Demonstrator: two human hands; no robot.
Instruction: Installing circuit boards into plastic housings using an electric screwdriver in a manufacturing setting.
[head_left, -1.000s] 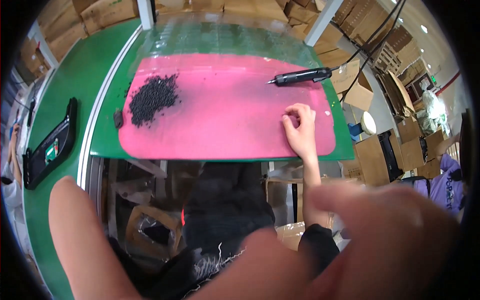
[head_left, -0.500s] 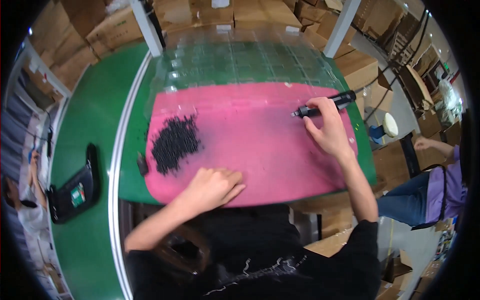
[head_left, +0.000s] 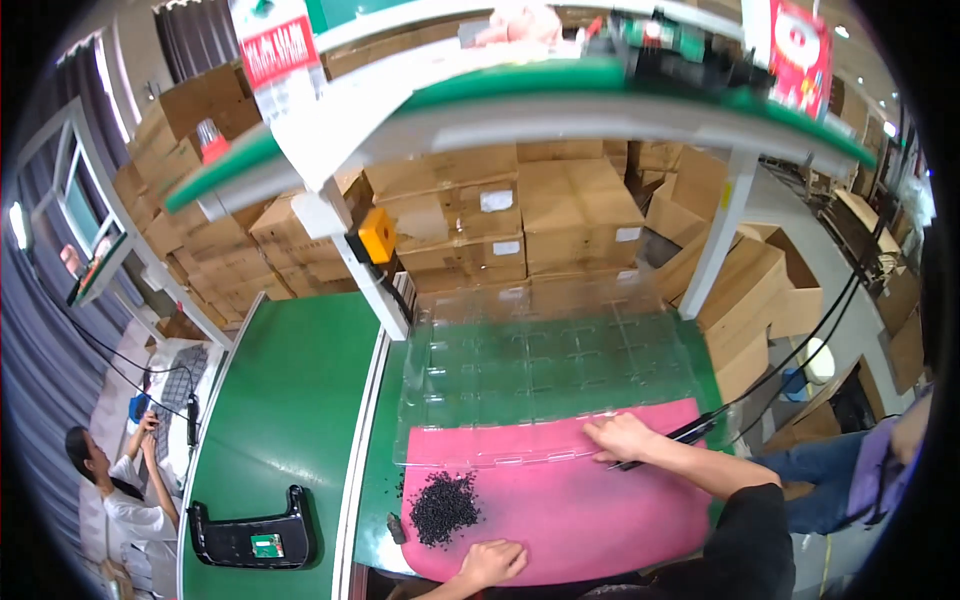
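My right hand (head_left: 622, 438) reaches over the far right part of a pink mat (head_left: 590, 510), beside the near edge of a clear plastic tray (head_left: 550, 380). Its fingers are slightly bent and apart, with no object visible between them. Beneath the hand and wrist runs a black electric screwdriver (head_left: 692, 431), partly hidden. On the mat's near edge rests my left hand (head_left: 495, 562), fingers loosely bent and nothing seen in them. Just beyond it lies a pile of small black screw-like pieces (head_left: 444, 508). A small dark pointed object (head_left: 396, 528) lies left of the pile.
A green shelf edge (head_left: 500, 85) crosses above the table on pale posts. A black U-shaped housing (head_left: 255, 535) with a small green board lies on the left green surface. Cardboard boxes (head_left: 580, 210) stand behind. A cable hangs at the right. People are at both sides.
The view has tilted up, bringing the shelf into sight. My right hand has shifted toward the tray, its fingers beyond the screwdriver they were around. My left hand stays at the mat's near edge.
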